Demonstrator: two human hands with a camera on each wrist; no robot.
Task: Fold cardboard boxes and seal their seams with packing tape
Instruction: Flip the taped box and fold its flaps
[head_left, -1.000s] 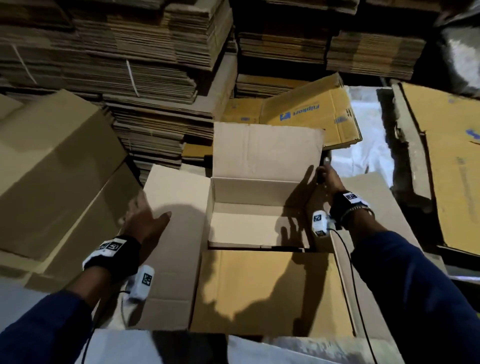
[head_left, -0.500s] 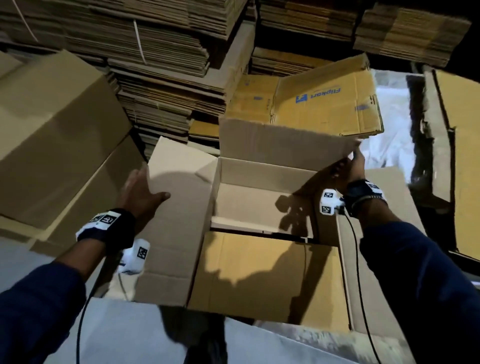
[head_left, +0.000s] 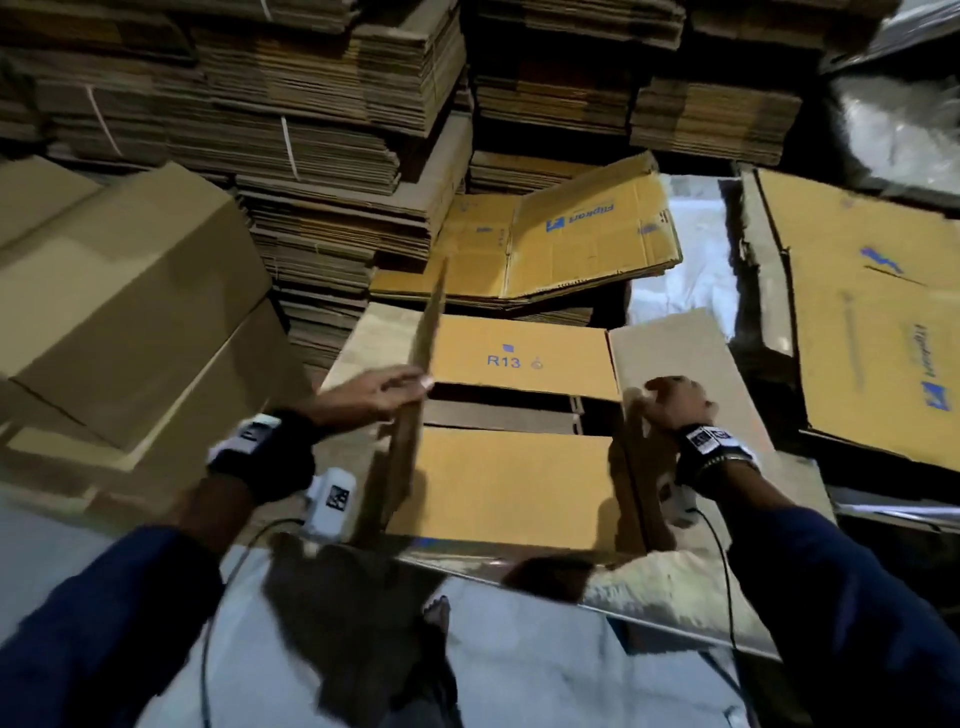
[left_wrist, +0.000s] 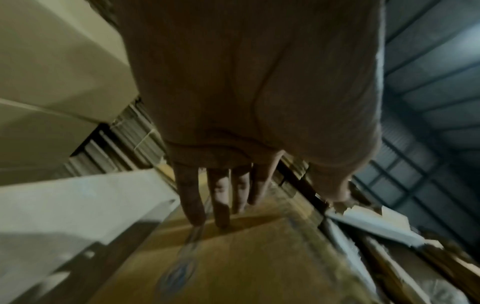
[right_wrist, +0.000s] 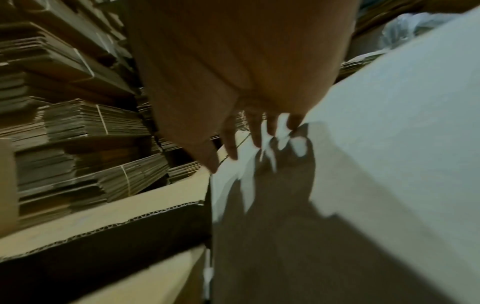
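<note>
**Folding the side flaps in**

We stand over the cardboard box (head_left: 511, 480), which sits in front of us among stacks of flat cardboard (head_left: 332, 156). Its 2 long flaps lie folded down with a dark gap between them; the far one reads R13. Our left hand (head_left: 371, 397) lies with straight fingers (left_wrist: 219, 197) against the left flap (head_left: 415, 395), which stands nearly upright. Our right hand (head_left: 675, 402) curls over the edge of the right flap (head_left: 680, 353). An assembled box (head_left: 124, 291) sits to the left.
</note>
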